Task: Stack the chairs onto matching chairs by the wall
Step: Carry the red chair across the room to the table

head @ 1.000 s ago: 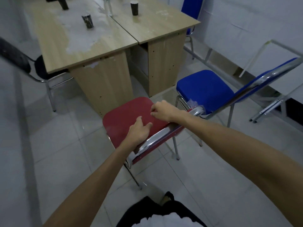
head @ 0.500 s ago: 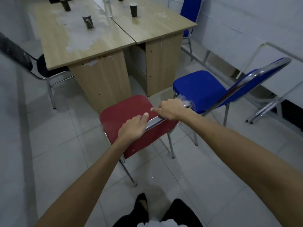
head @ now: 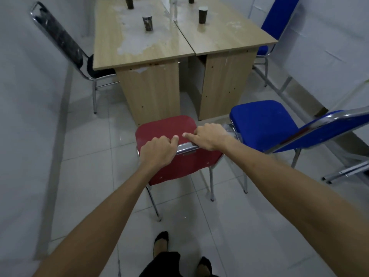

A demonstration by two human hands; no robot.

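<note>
A red chair (head: pixel 165 126) with chrome legs stands on the tiled floor in front of me, facing the desks. My left hand (head: pixel 157 151) grips the chrome top rail of its backrest at the left. My right hand (head: pixel 209 136) grips the same rail at the right. Just right of it stands a blue chair (head: pixel 261 118), its backrest reaching to the right edge. A second blue chair (head: pixel 279 19) sits at the far right of the desks. A black chair (head: pixel 65 47) stands by the left wall.
Two wooden desks (head: pixel 139 43) are pushed together straight ahead, with several dark cups (head: pixel 148 23) on top. A folded metal frame (head: pixel 347 172) lies on the floor by the right wall. My feet (head: pixel 161 244) are on the tiles below the red chair.
The red chair has come from tilted to square in front of me. My left hand moved from the seat back's face onto the top rail. The view turned to face the desks.
</note>
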